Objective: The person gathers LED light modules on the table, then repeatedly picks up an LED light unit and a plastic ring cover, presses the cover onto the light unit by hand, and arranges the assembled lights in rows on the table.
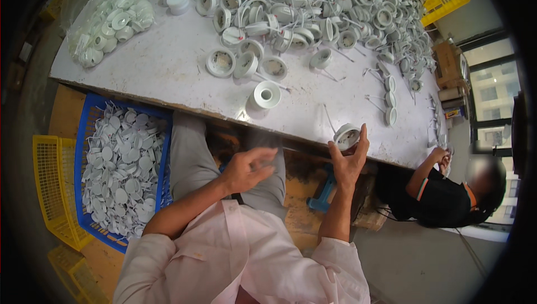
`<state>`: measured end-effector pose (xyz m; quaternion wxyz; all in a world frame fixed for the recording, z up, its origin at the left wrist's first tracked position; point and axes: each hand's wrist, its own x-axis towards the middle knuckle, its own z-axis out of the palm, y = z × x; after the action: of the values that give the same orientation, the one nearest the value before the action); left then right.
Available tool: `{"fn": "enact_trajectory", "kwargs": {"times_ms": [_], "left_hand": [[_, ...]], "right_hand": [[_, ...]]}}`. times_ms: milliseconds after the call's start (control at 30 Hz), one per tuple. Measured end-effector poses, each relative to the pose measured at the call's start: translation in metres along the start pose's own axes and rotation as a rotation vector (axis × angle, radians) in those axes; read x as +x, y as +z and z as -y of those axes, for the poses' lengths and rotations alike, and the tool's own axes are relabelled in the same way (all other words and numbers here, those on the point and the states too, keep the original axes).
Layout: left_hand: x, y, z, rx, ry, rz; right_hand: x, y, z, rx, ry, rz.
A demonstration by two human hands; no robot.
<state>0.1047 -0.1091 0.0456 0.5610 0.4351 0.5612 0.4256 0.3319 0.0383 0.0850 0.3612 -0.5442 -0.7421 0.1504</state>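
Observation:
Near the table's front edge, my right hand [349, 161] grips a round white lamp housing [346, 135] between thumb and fingers. A thin white wire sticks up from its left side. My left hand [250, 168] is over my lap, slightly blurred, with its fingers stretched out and nothing visible in them. On the table beyond it stands a white ring-shaped cup [266, 96] with a round hole in its top. Several loose white housings, among them one open-faced housing [220, 62], lie farther back.
A large heap of white wired housings [302, 10] covers the back of the table [190, 83]. White parts fill a plastic bag [114, 21] at the far left. Left of my legs is a blue basket [84, 192] of white discs. Another person [436, 195] works at the right.

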Motion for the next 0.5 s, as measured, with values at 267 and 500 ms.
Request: {"fn": "enact_trajectory", "kwargs": {"times_ms": [267,500], "left_hand": [[0.025,0.019,-0.013,0.126,0.546,0.003],[0.011,-0.003,-0.007,0.032,0.392,0.088]], "right_hand": [[-0.044,0.003,0.067,0.23,-0.172,0.346],[-0.058,0.025,0.067,0.493,-0.137,0.527]]}}
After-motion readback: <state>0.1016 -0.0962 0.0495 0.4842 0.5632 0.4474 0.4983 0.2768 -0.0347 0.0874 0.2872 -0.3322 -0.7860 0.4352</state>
